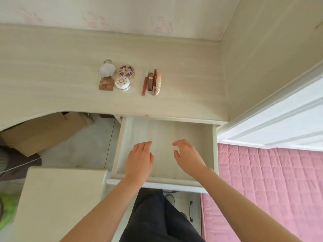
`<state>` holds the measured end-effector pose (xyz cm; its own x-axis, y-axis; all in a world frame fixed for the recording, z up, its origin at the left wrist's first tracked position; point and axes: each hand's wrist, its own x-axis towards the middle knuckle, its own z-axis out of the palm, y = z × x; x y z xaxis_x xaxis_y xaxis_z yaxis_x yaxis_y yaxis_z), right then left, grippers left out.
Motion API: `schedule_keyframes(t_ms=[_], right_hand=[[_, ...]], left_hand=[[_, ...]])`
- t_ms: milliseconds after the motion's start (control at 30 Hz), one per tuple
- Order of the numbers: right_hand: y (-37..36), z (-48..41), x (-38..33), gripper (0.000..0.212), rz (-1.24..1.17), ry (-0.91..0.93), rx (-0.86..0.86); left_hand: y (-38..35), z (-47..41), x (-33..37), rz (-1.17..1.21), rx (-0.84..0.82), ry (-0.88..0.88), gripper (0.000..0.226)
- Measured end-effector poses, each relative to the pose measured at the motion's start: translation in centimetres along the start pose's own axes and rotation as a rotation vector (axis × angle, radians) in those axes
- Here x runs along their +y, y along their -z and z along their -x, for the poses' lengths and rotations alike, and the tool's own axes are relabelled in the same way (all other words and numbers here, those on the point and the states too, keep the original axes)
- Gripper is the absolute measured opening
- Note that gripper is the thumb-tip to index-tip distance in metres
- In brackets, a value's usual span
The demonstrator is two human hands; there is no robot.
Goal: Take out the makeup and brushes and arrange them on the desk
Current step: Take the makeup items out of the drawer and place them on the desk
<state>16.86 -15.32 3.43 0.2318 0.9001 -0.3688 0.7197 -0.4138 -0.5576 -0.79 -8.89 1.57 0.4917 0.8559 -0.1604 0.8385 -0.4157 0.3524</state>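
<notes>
Drawer (215,147) open, interior shows bare. Left hand (139,158) and right hand (187,157) hover inside, fingers relaxed, gripping nothing. Compacts (116,76) and brushes (152,82) lie grouped in rows on worktop (52,70), apparently sorted by type.

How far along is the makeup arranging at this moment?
Done: a round frosted white jar, ornate blue-and-pink compact, square brown compact and white floral domed box sit clustered on the pale wooden desk; four slim cosmetic sticks lie side by side beside them. In hand: nothing; left hand and right hand are open over the pulled-out white drawer, which shows no items. Left: likely only closing it.
</notes>
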Motion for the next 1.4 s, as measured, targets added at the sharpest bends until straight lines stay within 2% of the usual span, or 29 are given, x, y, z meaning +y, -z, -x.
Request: schedule_keyframes(t_ms=[133, 300, 500, 700, 933, 1067, 1267, 1400], right_hand=[[-3.4, 4.8, 2.5, 0.036, 0.051, 0.004, -0.082], [-6.7, 9.2, 4.4, 0.05, 0.151, -0.008, -0.179], [-8.5, 10.5, 6.2, 0.055, 0.368, 0.109, -0.124], [-9.6, 10.1, 6.7, 0.078, 0.47, 0.112, -0.131], [-9.6, 9.1, 7.6, 0.086, 0.508, 0.141, -0.151], [-9.2, 9.0, 7.7, 0.081, 0.519, 0.193, -0.121], [-8.3, 8.5, 8.0, 0.09, 0.529, 0.232, -0.1], [-7.3, 7.5, 7.7, 0.09, 0.522, 0.215, -0.108]], left_hand=[[-3.8, 6.6, 0.0, -0.037, -0.115, -0.023, 0.047], [-6.5, 11.9, 0.2, -0.152, -0.272, -0.038, 0.055], [-7.3, 12.5, 0.2, -0.258, -0.235, -0.079, 0.056], [-8.2, 11.1, -0.9, -0.332, -0.238, -0.141, 0.065], [-8.3, 8.8, -1.0, -0.329, -0.27, -0.185, 0.071], [-7.9, 8.3, -1.4, -0.337, -0.294, -0.26, 0.072], [-6.9, 7.7, -1.4, -0.332, -0.237, -0.386, 0.076], [-6.4, 6.3, -1.0, -0.325, -0.252, -0.397, 0.077]])
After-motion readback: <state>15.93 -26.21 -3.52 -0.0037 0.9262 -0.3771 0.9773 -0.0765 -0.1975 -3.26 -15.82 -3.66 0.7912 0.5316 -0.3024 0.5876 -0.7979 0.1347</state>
